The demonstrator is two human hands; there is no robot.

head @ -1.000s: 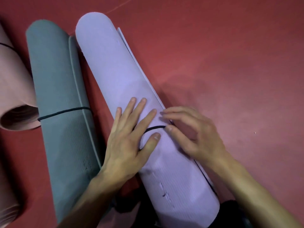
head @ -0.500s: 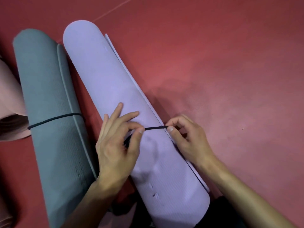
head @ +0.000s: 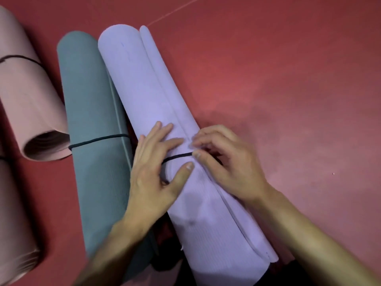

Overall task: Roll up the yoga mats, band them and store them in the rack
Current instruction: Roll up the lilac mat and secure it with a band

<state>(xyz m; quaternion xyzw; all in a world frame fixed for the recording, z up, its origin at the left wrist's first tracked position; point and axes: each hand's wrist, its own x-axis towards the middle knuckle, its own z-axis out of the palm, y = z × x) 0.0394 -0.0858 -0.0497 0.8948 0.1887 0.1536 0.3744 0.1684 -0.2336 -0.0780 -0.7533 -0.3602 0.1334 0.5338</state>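
**Black band stretched across the lilac roll**

A pink rolled mat (head: 31, 104) is seen furthest to the left of both hands, lying on the red floor (head: 288, 79) with its open end turned toward the viewer and a thin dark band around it. A 2nd pink roll (head: 14, 223) is partly visible below it at the frame edge. Between the pink mat and the left hand, a grey rolled mat (head: 92, 120) is laid, already ringed by a dark band (head: 99, 139). It touches the lilac rolled mat (head: 148, 89), which lies diagonally under both hands, its loose outer edge on the side of the right hand.

The left hand (head: 152, 174) is pressed flat on the lilac roll, fingers spread, thumb extended; its grip is open and nothing is clasped by it. A black elastic band (head: 178, 156) emerges from under its fingers and is drawn across the roll to the right hand (head: 226, 162). There the band is pinched between thumb and curled fingertips, so that grip is closed on the band. The band's far side beneath the roll is hidden.
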